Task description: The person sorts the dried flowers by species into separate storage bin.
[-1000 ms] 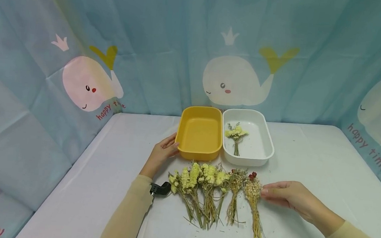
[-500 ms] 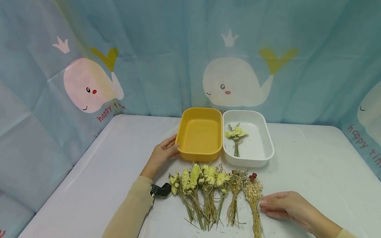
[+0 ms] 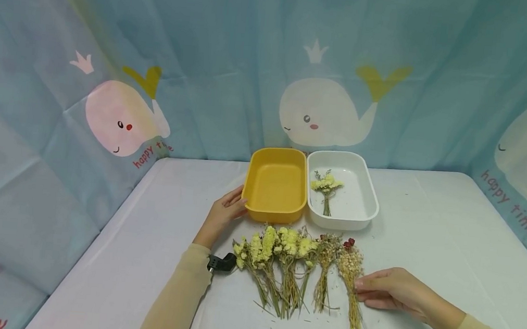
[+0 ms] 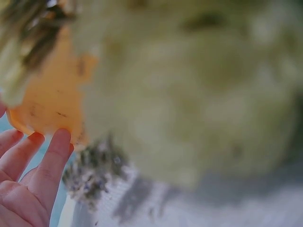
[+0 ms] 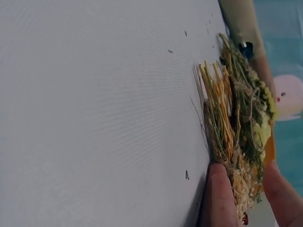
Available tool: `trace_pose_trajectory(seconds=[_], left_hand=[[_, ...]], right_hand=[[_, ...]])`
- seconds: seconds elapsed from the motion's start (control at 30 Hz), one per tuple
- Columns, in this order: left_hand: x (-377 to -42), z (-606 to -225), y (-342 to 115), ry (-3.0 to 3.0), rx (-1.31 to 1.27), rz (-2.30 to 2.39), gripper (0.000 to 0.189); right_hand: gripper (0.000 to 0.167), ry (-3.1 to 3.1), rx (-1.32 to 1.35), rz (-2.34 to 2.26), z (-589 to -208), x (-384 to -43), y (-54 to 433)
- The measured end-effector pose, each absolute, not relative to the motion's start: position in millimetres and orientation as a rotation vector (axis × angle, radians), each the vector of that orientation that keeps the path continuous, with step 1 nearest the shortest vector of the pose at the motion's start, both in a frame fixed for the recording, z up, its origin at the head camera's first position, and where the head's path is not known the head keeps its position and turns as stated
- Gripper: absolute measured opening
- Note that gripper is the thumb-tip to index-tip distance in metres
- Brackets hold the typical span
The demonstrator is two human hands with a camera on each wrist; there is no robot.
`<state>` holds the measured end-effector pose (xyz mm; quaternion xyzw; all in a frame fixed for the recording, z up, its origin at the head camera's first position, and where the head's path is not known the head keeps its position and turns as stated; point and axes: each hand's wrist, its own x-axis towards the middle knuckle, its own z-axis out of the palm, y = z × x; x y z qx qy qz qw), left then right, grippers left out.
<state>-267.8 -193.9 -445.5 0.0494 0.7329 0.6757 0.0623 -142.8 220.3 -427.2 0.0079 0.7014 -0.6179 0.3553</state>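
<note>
My left hand (image 3: 224,214) rests its fingertips against the left wall of the yellow tray (image 3: 274,216); in the left wrist view those fingers (image 4: 53,158) are nearly straight. My right hand (image 3: 391,290) is at the stems of the rightmost dried-flower bunch (image 3: 351,263), cream-coloured with a dark red bloom at its top. In the right wrist view one fingertip is right at the bunch's tie, and the thumb (image 5: 279,191) stands apart on the other side. The bunch lies on the white tabletop (image 3: 409,224).
Left of that bunch lie a smaller beige bunch (image 3: 325,269) and several yellow-flowered bunches (image 3: 284,255). A white tray (image 3: 357,225), beside the yellow one, holds one yellow bunch (image 3: 327,186). Stem scraps dot the table. A blue whale-print curtain (image 3: 224,77) hangs behind.
My right hand has moved from beside the flower heads of the rightmost bunch down to its stems, nearer to me. My left hand has stayed at the yellow tray.
</note>
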Motion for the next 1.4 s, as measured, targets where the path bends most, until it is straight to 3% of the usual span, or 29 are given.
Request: trace_pose_trajectory(seconds=[0.7,0.97,1.13,1.4], left_hand=[[-270.2,-444.4,-194.0,2.224,0.167,2.057,0.058],[-267.1,-445.2,-193.3,2.217,0.171,2.048,0.058],[-266.0,-446.2,-193.3,2.205,0.183,2.059,0.059],[-268.7,-447.5,-193.9,2.223,0.142,2.051,0.058]], right_hand=[[0.032,1.657,0.096,-1.754,-426.5,-138.7,198.4],[0.022,1.524,0.184,-1.904,-432.5,-130.6,192.0],[0.026,1.501,0.244,-1.977,-438.6,-128.1,189.6],[0.012,1.439,0.278,-2.007,-438.8,-130.7,185.4]])
